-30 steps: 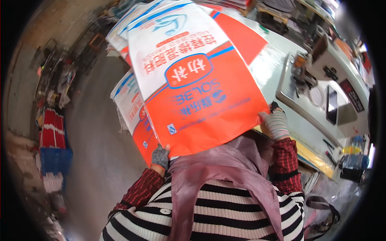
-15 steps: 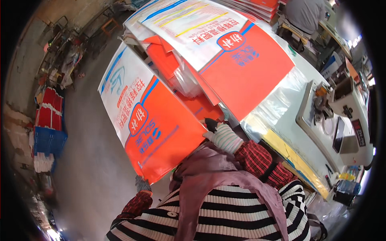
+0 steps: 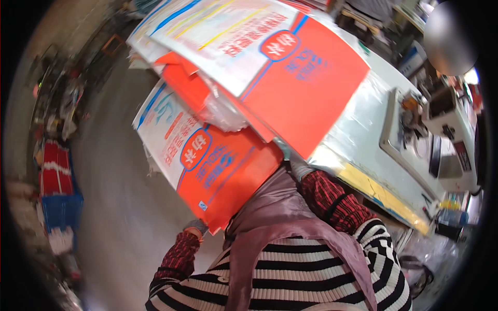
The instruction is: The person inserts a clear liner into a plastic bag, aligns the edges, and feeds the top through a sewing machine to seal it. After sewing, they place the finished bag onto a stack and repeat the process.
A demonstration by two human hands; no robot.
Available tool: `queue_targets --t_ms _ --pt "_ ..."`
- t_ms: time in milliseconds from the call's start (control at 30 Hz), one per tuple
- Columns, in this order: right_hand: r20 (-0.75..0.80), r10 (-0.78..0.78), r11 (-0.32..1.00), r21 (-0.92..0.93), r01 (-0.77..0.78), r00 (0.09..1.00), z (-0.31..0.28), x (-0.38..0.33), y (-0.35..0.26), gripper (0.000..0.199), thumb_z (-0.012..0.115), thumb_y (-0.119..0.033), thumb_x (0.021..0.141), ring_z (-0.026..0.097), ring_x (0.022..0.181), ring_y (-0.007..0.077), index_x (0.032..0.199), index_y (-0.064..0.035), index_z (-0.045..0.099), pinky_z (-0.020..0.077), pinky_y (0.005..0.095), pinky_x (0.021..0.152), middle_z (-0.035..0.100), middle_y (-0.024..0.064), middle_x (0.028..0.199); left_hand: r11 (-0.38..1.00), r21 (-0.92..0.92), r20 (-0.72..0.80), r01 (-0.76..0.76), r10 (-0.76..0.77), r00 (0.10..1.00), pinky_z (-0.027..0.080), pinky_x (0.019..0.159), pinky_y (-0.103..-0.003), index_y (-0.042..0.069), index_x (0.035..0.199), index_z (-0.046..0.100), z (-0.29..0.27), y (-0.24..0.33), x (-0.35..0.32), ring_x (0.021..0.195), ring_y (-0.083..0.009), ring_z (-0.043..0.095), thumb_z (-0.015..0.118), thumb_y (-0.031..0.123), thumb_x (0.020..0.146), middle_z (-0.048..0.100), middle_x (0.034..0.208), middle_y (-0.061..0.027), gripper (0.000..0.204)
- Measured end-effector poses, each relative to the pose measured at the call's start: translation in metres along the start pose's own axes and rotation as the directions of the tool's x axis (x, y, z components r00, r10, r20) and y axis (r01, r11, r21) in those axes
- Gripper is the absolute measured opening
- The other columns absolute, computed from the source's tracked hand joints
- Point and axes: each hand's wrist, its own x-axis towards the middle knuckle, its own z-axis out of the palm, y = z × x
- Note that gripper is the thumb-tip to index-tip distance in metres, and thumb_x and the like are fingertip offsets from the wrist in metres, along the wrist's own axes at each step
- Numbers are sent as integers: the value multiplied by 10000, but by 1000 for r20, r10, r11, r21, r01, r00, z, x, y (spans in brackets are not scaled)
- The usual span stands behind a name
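A flat orange-and-white printed sack (image 3: 236, 179) hangs tilted in front of me, its upper edge under the overhanging stack. My left hand (image 3: 197, 226), in a grey glove, is closed on its lower near corner. Beside the sack's right corner is my right hand (image 3: 299, 167), gloved, below the stack's near edge. Its fingers are blurred and partly hidden, so their grip is unclear. The stack of similar printed sacks (image 3: 316, 93) lies on the table, with crumpled clear plastic film (image 3: 223, 111) and folded orange pieces (image 3: 187, 85) sticking out at its left side.
A sewing machine (image 3: 448, 140) stands on the pale table (image 3: 384, 155) to the right; yellow material (image 3: 384, 194) runs along the table's near edge. On the floor at left are a red bundle (image 3: 56, 168) and a blue crate (image 3: 62, 210). Clutter lines the left wall.
The held sack has moved right and partly under the stack's edge. My left hand has shifted right and slightly up. My right hand has moved slightly right. The view has also shifted.
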Motion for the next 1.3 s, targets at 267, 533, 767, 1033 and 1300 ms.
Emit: queue_targets --t_ms 267,533,767,1033,1300 --pt "232 150 658 702 -273 961 -46 -89 -44 383 609 -470 785 430 572 111 925 -113 610 377 213 542 567 -13 786 40 -462 -875 -886 138 463 466 680 -302 40 893 531 -301 199 -30 697 -162 530 548 173 859 530 816 -33 138" --pt "-49 -80 928 362 92 996 -107 -168 -40 241 583 -286 780 590 681 184 865 -65 627 467 314 683 630 66 738 504 511 -797 -696 581 -165 464 710 -410 23 925 557 -283 515 -75 784 -329 565 704 442 674 579 844 -134 511" --pt "-346 179 643 749 157 921 -195 -172 -26 208 607 -208 813 542 650 84 955 -56 604 432 220 599 621 20 743 285 -191 -720 -939 610 332 459 599 -317 29 826 632 -291 502 -38 624 -199 570 624 231 779 611 695 -95 208" --pt "-643 97 807 498 318 760 -226 -96 -45 313 578 -332 781 579 643 187 818 -29 650 458 309 642 621 115 688 339 -8 -662 -941 704 259 467 584 -291 -2 793 628 -306 492 -70 607 -159 562 623 176 816 597 665 -84 179" --pt "-553 295 755 635 164 779 -221 -80 -14 370 565 -393 758 583 658 292 766 -27 620 461 363 642 608 144 678 468 90 -927 -879 361 98 435 461 -265 2 830 555 -339 478 -30 498 -145 515 458 276 914 555 626 -50 303"
